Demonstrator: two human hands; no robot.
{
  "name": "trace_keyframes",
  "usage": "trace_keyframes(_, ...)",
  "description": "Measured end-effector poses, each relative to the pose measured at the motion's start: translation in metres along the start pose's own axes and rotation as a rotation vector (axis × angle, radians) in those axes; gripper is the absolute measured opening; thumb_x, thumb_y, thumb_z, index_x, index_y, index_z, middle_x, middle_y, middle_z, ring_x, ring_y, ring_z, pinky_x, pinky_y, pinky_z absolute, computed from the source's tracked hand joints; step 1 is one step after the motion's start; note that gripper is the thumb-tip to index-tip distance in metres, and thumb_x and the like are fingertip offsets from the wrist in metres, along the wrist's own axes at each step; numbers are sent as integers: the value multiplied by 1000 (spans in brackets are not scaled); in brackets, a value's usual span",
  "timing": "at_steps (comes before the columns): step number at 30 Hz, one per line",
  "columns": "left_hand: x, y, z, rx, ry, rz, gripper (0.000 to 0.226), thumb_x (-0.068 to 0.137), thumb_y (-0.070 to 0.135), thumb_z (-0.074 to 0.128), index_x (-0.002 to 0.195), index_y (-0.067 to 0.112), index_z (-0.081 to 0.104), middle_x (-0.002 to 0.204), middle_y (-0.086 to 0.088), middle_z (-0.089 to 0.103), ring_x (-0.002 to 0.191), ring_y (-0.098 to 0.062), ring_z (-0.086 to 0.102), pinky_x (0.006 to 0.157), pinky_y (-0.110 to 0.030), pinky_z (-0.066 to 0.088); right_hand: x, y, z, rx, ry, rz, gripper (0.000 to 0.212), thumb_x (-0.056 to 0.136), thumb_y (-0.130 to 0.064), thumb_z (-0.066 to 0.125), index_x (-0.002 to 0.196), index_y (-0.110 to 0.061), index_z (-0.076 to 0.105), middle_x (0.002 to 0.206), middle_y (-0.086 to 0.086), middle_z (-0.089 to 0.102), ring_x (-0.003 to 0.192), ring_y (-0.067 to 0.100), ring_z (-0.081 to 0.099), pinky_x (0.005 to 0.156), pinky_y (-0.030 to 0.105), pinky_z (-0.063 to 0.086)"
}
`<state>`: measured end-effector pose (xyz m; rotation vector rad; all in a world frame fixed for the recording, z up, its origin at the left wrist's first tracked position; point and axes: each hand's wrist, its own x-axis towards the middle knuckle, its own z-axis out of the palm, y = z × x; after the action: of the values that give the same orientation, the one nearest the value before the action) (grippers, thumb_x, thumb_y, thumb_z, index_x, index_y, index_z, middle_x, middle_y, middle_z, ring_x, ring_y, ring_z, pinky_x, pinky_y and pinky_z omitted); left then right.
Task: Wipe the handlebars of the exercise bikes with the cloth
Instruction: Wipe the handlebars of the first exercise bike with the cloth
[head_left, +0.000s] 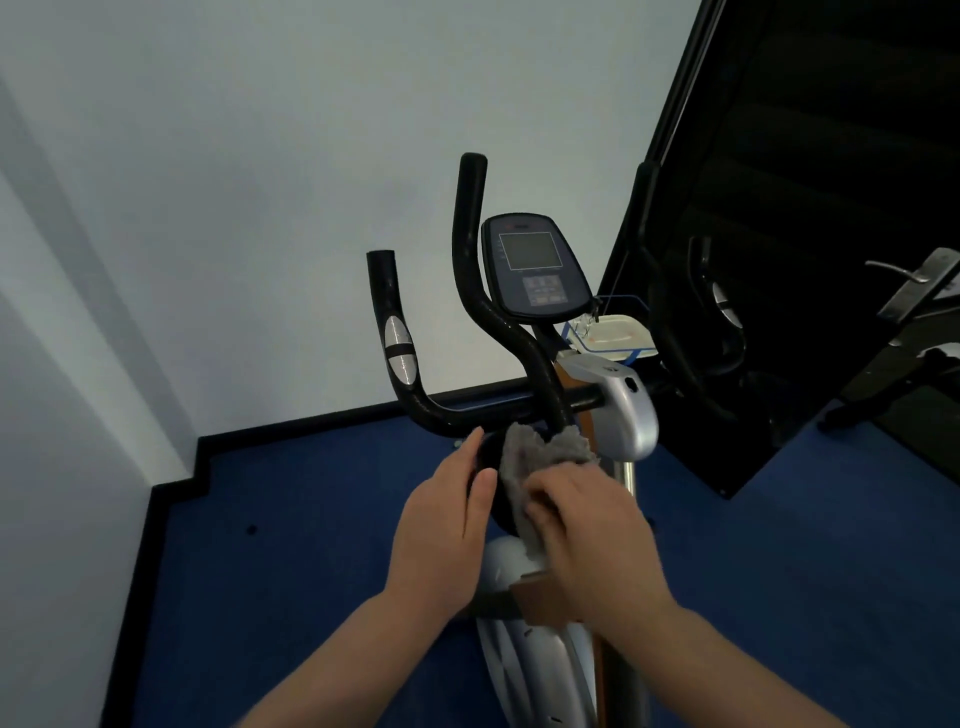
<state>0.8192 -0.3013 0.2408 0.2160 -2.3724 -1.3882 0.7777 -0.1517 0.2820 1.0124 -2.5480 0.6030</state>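
Right hand gripped the grey cloth, bunched just below the handlebars near the centre clamp. Left hand lay flat, fingers straight, steadying a black part. Better to wrap cloth round the bar and stroke outward along each grip
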Motion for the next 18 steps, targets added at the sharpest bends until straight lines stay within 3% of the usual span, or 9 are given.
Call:
trace_keyframes(2,2,2,-3,11,8,20,47,97,46,33,143,34,33,134,18,51,119,6,46,99,-22,41,21,-8,-1,108,45,96,5,88,-20,63,92,-22,61,89,-9,61,84,8,53,71,23,45)
trace_keyframes(6,1,8,-5,-55,19,35,33,100,37,34,128,30,51,111,15,62,102,-1,58,88,-35,50,31,-30,20,225,98,234,13,92,-24,56,104,-24,61,99,-13,60,95,6,52,74,21,44)
trace_keyframes(10,-2,5,-7,63,-9,55,42,100,38,31,141,30,37,129,13,56,115,0,51,98,-30,45,0,-19,14,292,9,180,13,91,-18,58,102,-23,63,96,-15,59,91,5,53,76,20,45)
trace_keyframes(13,-2,3,-11,113,-32,72,46,100,40,30,144,30,33,130,12,55,114,-1,50,97,-29,45,8,-4,-1,296,-77,55,11,88,-12,61,95,-20,63,92,-13,58,89,3,52,79,19,42)
trace_keyframes(18,0,2,-9,-57,-27,11,43,100,36,32,141,30,40,135,14,53,121,5,47,103,-23,40,12,-19,22,221,99,120,19,89,-10,62,106,-12,68,106,0,66,101,15,55,90,27,46)
